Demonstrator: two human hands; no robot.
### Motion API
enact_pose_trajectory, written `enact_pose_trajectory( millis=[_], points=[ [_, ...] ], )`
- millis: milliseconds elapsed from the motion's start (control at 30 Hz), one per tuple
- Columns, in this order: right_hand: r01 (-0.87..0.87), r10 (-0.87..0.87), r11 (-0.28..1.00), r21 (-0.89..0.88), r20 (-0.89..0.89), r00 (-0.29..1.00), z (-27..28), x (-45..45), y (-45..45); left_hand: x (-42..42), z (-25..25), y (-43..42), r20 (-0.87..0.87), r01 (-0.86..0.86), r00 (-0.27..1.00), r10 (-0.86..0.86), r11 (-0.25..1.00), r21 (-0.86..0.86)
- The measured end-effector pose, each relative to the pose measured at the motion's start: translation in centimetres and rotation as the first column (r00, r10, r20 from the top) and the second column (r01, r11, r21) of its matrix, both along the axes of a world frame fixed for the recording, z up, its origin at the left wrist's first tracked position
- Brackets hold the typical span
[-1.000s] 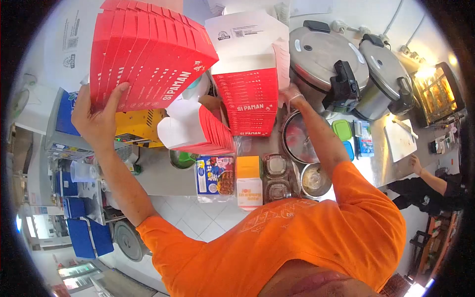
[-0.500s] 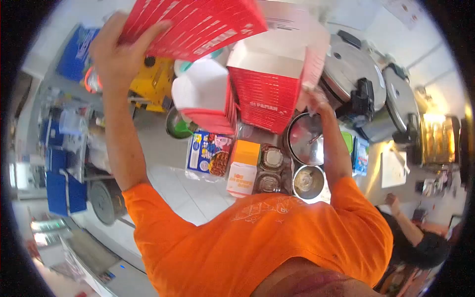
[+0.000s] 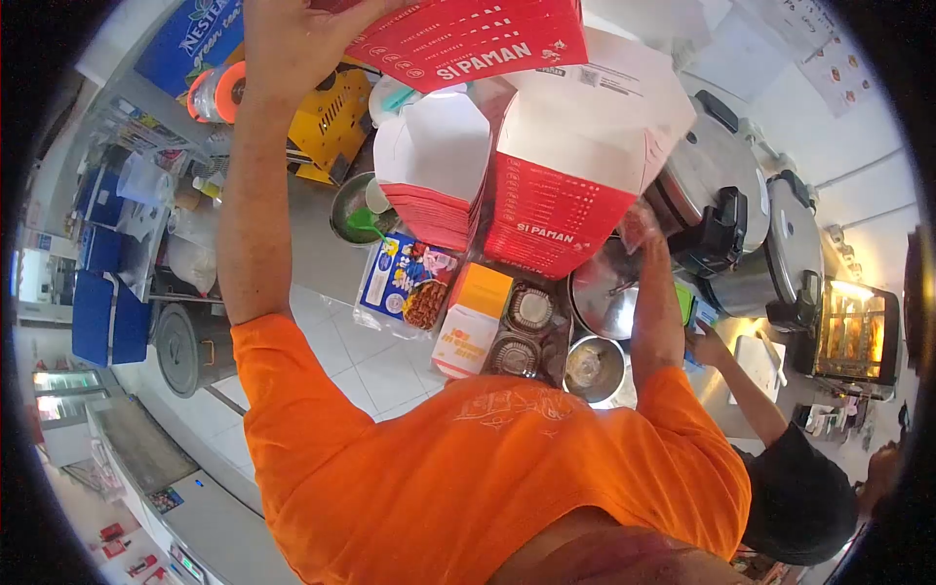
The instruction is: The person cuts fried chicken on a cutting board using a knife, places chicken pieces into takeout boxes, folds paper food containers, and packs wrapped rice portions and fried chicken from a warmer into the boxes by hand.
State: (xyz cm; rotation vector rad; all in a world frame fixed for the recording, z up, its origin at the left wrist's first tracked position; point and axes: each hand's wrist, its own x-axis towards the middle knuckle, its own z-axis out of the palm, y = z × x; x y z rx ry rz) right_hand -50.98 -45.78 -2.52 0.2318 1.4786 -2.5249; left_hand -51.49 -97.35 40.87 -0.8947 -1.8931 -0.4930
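Note:
My left hand [image 3: 297, 29], at the top left, is closed on a nested stack of red "SI PAMAN" food boxes [image 3: 478, 44], held raised. A larger stack of red boxes with open white tops [image 3: 556, 210] stands in the middle. My right hand [image 3: 639, 229] is against its lower right side, seemingly in a clear plastic glove; the fingers are mostly hidden. To the left of that stack is a shorter stack of open red-and-white boxes [image 3: 429, 200].
Lidded steel pots [image 3: 717, 171] line the right side. Nearby are a bowl with a green scoop [image 3: 353, 210], an orange-and-white carton [image 3: 475, 322], clear-lidded tubs [image 3: 531, 307] and a steel bowl [image 3: 595, 369]. A co-worker's hand [image 3: 707, 344] reaches over the counter at right.
The red stack in my left hand has moved up and right in view. My right hand sits lower against the big stack. The co-worker's arm has reached further in over the counter.

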Motion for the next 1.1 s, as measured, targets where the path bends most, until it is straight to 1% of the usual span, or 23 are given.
enact_pose_trajectory(
  millis=[33, 67, 100, 167, 300, 367, 500, 533, 600, 700, 733, 767, 800, 833, 867, 933, 967, 1000, 1067, 1100],
  points=[
    [-0.046, 0.056, 0.991, -0.128, 0.077, 0.995, 1.5, 1.0, -0.4, 0.5, 0.3, 0.2, 0.024, -0.01, 1.0, 0.01, 1.0, 0.0],
    [-0.045, 0.065, 0.984, -0.17, 0.109, 0.992, 0.3, 1.4, 0.0, 1.1, 0.6, 0.6, 0.046, -0.023, 0.999, 0.023, 1.0, 0.002],
    [-0.047, 0.071, 0.982, -0.182, 0.125, 0.99, -0.5, 1.8, 0.5, 1.5, 0.8, 1.0, 0.067, -0.036, 0.997, 0.036, 0.999, 0.005],
    [-0.047, 0.058, 0.991, -0.125, 0.092, 0.994, -1.1, 3.0, 0.9, 1.5, 0.5, 1.2, 0.035, 0.012, 0.999, -0.014, 0.998, 0.055],
    [-0.049, 0.049, 0.997, 0.066, 0.009, 0.999, -2.3, 2.9, 1.0, 0.8, -0.5, 0.8, -0.004, 0.059, 0.998, -0.058, 0.992, 0.109],
    [-0.048, 0.051, 0.985, 0.165, -0.016, 0.999, -2.6, 3.2, 1.0, 1.1, -0.7, 0.5, -0.02, 0.063, 0.998, -0.061, 0.993, 0.098],
    [-0.048, 0.073, 0.933, 0.358, -0.058, 0.996, -3.2, 3.5, 1.1, 0.9, -1.5, -0.3, -0.119, 0.106, 0.989, -0.092, 0.988, 0.115],
    [-0.048, 0.083, 0.909, 0.413, -0.066, 0.994, -3.4, 3.6, 1.0, 1.2, -1.9, -0.7, -0.108, 0.065, 0.993, -0.053, 0.992, 0.11],
    [-0.055, 0.114, 0.831, 0.554, -0.073, 0.991, -4.3, 3.5, 1.3, 1.9, -2.1, -1.3, -0.087, -0.012, 0.996, 0.02, 0.995, 0.094],
    [-0.069, 0.192, 0.622, 0.78, -0.066, 0.979, -5.4, 2.5, 2.1, 2.1, -2.2, -2.0, -0.108, -0.048, 0.993, 0.055, 0.997, 0.068],
    [-0.058, 0.201, 0.58, 0.813, -0.074, 0.977, -5.8, 1.9, 2.2, 2.4, -2.1, -2.0, -0.101, -0.053, 0.993, 0.06, 0.996, 0.071],
    [-0.043, 0.205, 0.565, 0.824, -0.09, 0.975, -6.3, 1.3, 2.4, 2.8, -1.9, -2.2, -0.101, -0.052, 0.993, 0.06, 0.996, 0.073],
    [0.012, 0.135, 0.725, 0.689, -0.158, 0.978, -4.5, 1.9, 0.7, 3.1, -1.5, -2.3, -0.105, -0.049, 0.993, 0.056, 0.996, 0.074],
    [0.063, 0.058, 0.856, 0.513, -0.216, 0.975, -2.7, 2.5, -1.0, 3.3, -1.2, -2.2, -0.113, -0.032, 0.993, 0.041, 0.996, 0.077],
    [0.105, -0.018, 0.941, 0.321, -0.262, 0.965, -0.4, 3.2, -3.1, 3.5, -1.1, -2.2, -0.118, -0.018, 0.993, 0.027, 0.997, 0.08],
    [0.098, 0.133, 0.88, 0.465, -0.44, 0.888, 1.7, 2.9, -4.5, 3.9, -1.1, -2.4, -0.096, -0.017, 0.995, 0.024, 0.997, 0.077],
    [0.111, 0.186, 0.804, 0.584, -0.425, 0.886, -0.1, 2.1, -3.4, 4.0, -1.2, -2.5, -0.076, -0.03, 0.997, 0.035, 0.997, 0.073],
    [0.126, 0.234, 0.713, 0.689, -0.404, 0.884, -3.8, 0.8, -0.8, 4.0, -1.1, -2.4, -0.058, -0.041, 0.997, 0.044, 0.997, 0.067],
    [0.176, 0.195, 0.611, 0.771, -0.363, 0.911, -4.5, 1.5, -0.3, 5.8, -0.5, -1.7, -0.063, -0.094, 0.993, 0.098, 0.994, 0.063],
    [0.211, 0.114, 0.612, 0.762, -0.348, 0.93, -2.0, 3.1, -2.0, 6.9, -0.2, -1.5, -0.068, -0.122, 0.99, 0.127, 0.99, 0.063]
  ],
)
